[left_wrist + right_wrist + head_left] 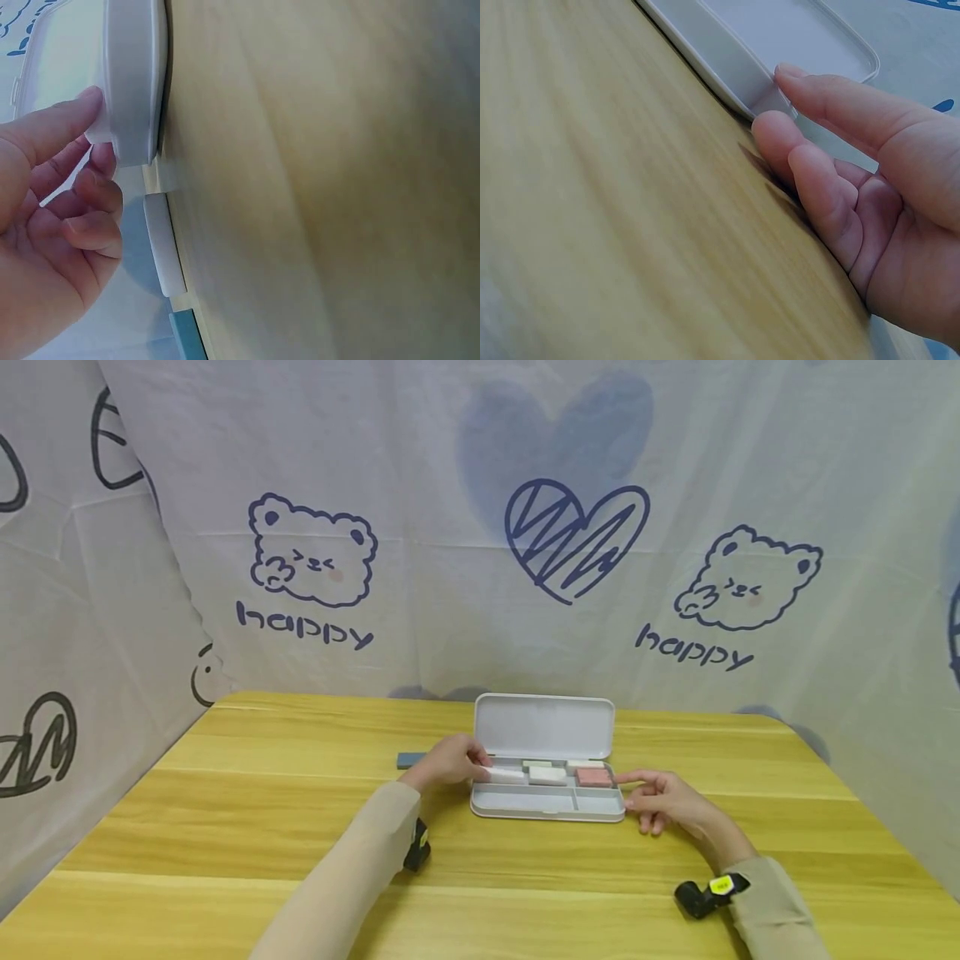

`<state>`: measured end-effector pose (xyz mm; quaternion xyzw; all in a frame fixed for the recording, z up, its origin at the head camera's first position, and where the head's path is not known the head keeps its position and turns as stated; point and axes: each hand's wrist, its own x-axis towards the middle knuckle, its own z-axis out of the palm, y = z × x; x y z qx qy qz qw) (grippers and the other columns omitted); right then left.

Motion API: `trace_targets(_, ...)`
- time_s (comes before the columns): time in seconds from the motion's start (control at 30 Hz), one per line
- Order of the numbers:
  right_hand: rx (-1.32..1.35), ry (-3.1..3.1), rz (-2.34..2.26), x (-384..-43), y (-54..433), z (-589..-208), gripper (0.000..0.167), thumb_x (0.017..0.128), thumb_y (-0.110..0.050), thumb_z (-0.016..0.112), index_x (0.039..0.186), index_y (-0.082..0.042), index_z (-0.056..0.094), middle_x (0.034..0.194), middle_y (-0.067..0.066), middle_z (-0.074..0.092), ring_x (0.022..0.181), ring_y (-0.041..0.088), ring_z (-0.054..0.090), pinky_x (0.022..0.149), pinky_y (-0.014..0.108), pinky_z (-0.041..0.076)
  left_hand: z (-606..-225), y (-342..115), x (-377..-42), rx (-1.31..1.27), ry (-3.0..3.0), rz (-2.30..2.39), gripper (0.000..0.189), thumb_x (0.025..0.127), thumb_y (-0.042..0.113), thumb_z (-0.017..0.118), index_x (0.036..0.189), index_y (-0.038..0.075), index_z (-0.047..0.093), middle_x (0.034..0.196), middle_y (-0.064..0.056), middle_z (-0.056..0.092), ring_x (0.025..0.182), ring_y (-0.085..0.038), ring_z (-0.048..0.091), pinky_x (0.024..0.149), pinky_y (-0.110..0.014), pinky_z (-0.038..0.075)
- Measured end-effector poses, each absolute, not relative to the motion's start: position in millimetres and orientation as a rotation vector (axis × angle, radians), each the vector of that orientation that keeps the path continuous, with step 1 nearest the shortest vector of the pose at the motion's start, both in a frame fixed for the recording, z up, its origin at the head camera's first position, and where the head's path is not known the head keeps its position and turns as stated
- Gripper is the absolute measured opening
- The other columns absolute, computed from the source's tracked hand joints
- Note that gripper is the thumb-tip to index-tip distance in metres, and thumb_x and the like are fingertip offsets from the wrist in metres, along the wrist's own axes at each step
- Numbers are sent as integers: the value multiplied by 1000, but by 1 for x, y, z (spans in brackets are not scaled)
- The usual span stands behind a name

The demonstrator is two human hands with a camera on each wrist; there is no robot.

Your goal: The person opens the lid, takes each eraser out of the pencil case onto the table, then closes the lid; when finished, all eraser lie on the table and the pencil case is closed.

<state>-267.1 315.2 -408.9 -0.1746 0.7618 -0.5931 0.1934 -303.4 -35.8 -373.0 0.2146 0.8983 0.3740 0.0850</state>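
A white hinged case [525, 815] lies on the table with its lid [544, 727] raised toward the backdrop. My left hand [452, 760] reaches over its left end and pinches a white block [506, 775] at the left compartment, thumb in front and fingers behind. Inside the case, a pale block [547, 775] sits in the middle and a pink block [594, 777] at the right, with thin pale pieces behind them. My right hand [671, 802] is at the case's right end, index finger extended and fingertips at the rim; nothing is in its grasp.
A blue block [410, 760] lies left of the case, partly behind my left hand. The left wrist view shows a white block [165, 244] on the table beside a teal one [187, 334]. The front tray of the case has a divider [575, 799]. A printed cloth [435, 568] hangs behind.
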Motion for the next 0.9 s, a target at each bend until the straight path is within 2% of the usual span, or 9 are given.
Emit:
trace_targets(0.37,-507,2124,-1675,-267,316,-410,48,87,-7,57,125,12,35,76,10,61,48,9,55,43,20,46,-372,-37,-302,715,2674,1188,8,83,7,60,79,0,63,68,0,55,62,-10,45,55,-20,38)
trace_targets(0.53,-510,2124,-1677,-267,316,-410,48,87,-6,57,125,12,35,76,10,61,48,8,55,43,20,46,-371,-36,-304,647,2669,1257,9,84,9,61,80,1,64,68,-1,56,61,-14,48,53,-21,40)
trace_targets(0.7,-510,2126,-1677,-267,316,-409,48,87,-7,57,125,12,35,77,10,61,49,9,55,43,20,46,-371,-38,-305,543,2576,1444,9,84,7,61,85,-2,64,70,-5,57,59,-23,55,53,-28,47)
trace_targets(0.9,-506,2126,-1676,-267,316,-409,48,87,-7,57,125,12,35,77,10,61,48,8,55,43,20,46,-369,-44,-304,484,2479,1632,9,84,3,60,88,-5,62,68,-7,58,51,-19,56,51,-31,48)
